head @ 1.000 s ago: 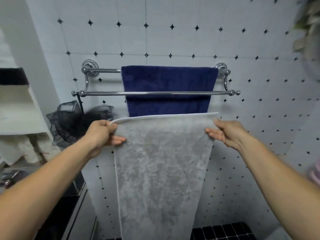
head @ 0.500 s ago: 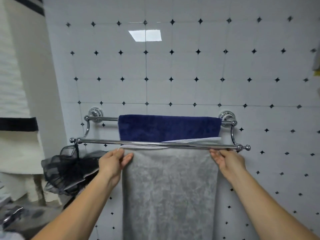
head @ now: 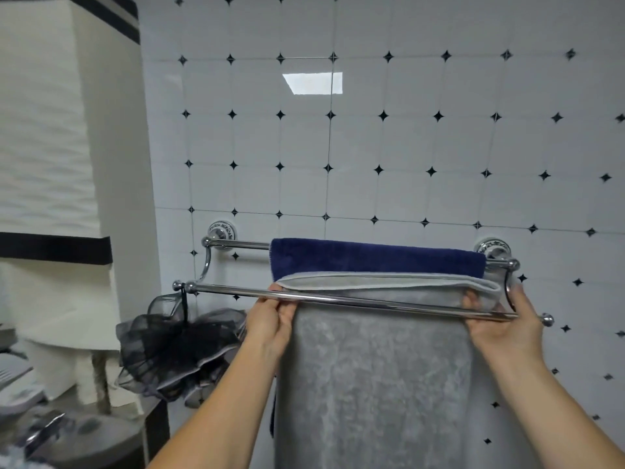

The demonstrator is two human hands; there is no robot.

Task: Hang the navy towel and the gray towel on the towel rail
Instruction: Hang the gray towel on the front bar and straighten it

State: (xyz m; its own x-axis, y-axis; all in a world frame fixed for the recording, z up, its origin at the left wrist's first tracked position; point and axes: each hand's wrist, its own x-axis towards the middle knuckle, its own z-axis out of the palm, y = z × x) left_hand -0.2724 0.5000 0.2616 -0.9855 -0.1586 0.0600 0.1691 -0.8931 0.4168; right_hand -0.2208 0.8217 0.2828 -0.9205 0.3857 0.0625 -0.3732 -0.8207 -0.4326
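Navy towel [head: 375,258] is already hanging over towel rail [head: 236,291], rear bar. Gray towel [head: 372,384] is being fed over front bar, top corners pinched by left hand [head: 270,319] and right hand [head: 500,319]; draping unfinished.

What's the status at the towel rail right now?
Left hand and right hand grip pale gray terry towel, top edge over front chrome bar. Navy blue towel hung on rear bar. Nothing obstructing.
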